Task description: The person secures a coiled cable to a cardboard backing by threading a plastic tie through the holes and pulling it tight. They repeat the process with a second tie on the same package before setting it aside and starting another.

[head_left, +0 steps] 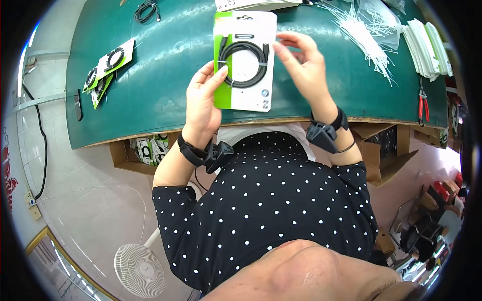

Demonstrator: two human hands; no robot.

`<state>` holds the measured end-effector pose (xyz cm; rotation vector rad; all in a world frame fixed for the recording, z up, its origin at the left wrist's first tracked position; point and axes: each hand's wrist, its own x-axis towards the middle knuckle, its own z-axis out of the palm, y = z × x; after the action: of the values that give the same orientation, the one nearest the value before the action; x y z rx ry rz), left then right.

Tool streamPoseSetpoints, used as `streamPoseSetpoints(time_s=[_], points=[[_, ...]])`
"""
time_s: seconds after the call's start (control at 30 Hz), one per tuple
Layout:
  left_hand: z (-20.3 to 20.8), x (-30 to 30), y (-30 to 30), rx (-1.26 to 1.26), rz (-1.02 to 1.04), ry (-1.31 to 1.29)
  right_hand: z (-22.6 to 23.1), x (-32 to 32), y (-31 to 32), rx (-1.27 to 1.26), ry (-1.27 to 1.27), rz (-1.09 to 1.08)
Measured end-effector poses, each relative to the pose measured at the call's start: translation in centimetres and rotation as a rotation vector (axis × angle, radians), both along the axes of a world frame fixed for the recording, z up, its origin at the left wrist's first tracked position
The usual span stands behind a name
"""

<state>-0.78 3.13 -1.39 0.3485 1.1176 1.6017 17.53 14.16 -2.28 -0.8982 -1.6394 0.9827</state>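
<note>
My left hand (202, 98) holds a white and green backing card (253, 98) by its left edge, thumb on the front and fingers behind. A coiled black cable (259, 73) is fixed to the card by white cable ties, with its two plugs pointing up. The card is raised over the near part of the green table. My right hand (310, 70) is at the card's right edge, near one plug, thumb and fingers apart. Whether its fingertips touch the card is hard to make out. Each wrist wears a black strapped device.
Carded cables (114, 59) lie on the green table (165, 85) at left, near a loose black cable (146, 11). White cable ties (369, 42), stacked cards (420, 49) and red-handled pliers (423, 106) are at right. Cardboard boxes (131, 163) stand below the table edge; a fan (139, 270) is lower left.
</note>
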Motion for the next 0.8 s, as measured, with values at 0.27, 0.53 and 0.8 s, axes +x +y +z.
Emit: streamPoseSetpoints(time_s=[0.27, 0.53, 0.8], points=[[0.3, 1.2, 0.6, 0.004, -0.243, -0.026, 0.6, -1.1, -1.8, 0.015, -0.237, 0.156], [-0.7, 1.0, 0.5, -0.108, -0.343, 0.059, 2.0, -0.5, -0.1, 0.854, -0.707, 0.051], [-0.4, 0.7, 0.1, -0.135, -0.457, 0.091, 1.4, -0.5, 0.9, 0.958, -0.707, 0.340]])
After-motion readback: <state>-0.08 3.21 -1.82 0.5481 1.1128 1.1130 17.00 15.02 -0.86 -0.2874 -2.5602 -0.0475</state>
